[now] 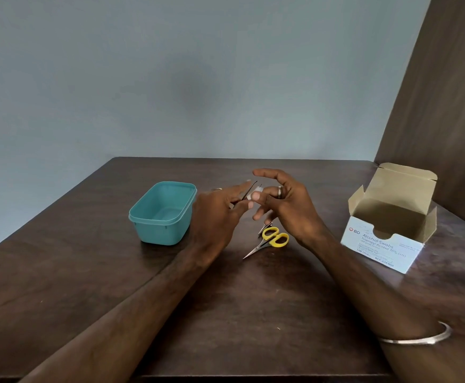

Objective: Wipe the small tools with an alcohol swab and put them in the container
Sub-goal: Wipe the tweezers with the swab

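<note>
step: wiping | left hand point(214, 208) pinches thin metal tool point(249, 190) above table point(87, 272) | right hand point(284, 200) pinches swab point(256, 195) on it | next: drop into teal container point(162, 214), judged; scissors point(270, 240) wait

The table point(226, 299) is dark wood with a slight sheen; the container point(162, 214) matt teal plastic; the box point(386, 239) plain cardboard; the scissors point(270, 240) shiny metal.

1. Both forearms bare, no sleeves in view
2. Right hand point(289, 208): dark metal ring point(280, 191) on one finger
3. Right wrist: thin silver bangle point(419, 338), plain, open-ended
4. Left hand point(214, 214): ring partly visible
</note>
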Tool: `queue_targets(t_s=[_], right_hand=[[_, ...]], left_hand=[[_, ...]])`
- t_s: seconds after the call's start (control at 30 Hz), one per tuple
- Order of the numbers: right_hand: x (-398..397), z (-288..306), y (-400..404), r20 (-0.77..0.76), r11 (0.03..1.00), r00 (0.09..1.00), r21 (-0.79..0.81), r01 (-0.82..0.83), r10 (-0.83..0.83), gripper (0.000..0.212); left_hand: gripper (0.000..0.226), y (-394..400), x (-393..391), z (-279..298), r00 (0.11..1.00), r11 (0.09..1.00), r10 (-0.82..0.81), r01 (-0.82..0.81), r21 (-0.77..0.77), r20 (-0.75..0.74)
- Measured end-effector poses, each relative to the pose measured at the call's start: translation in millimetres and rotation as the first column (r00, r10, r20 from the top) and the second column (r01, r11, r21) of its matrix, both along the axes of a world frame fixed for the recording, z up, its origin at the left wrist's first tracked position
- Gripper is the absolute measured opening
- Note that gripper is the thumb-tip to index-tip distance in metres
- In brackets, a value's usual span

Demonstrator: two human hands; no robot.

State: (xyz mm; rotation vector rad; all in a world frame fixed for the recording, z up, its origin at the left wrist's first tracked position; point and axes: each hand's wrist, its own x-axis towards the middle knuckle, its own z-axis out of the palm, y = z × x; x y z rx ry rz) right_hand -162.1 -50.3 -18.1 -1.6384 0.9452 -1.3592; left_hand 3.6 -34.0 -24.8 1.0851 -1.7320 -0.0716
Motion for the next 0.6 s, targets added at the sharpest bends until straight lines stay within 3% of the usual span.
queue_targets(t_s=[0.13,0.27,0.4,0.5,0.6], right_hand=[[-0.5,-0.9,-3.0,0.011,0.999,0.999,0.001,0.037,-0.037,0.042],[-1.8,-1.4,-3.8,0.027,0.997,0.997,0.023,0.075,-0.076,0.038],[-2.0,1.7,-1.4,0.088,0.992,0.991,0.083,0.092,-0.099,0.027],[-2.8,2.6,1.2,0.100,0.989,0.991,0.128,0.074,-0.087,0.016],[-2.9,1.9,0.9,0.082,0.987,0.993,0.150,0.066,-0.079,0.018]], left_hand=[[0.035,0.6,-0.6,1.8,0.999,0.997,0.022,-0.019,0.080,-0.029],[0.017,1.6,-2.1,1.4,0.999,0.990,0.009,-0.003,0.138,-0.042],[0.027,6.6,-0.9,4.9,0.997,0.983,0.035,-0.022,0.183,-0.068],[0.026,8.3,0.4,5.2,0.993,0.976,0.003,0.023,0.218,-0.119],[0.023,7.3,0.1,4.7,0.988,0.969,-0.038,0.073,0.237,-0.151]])
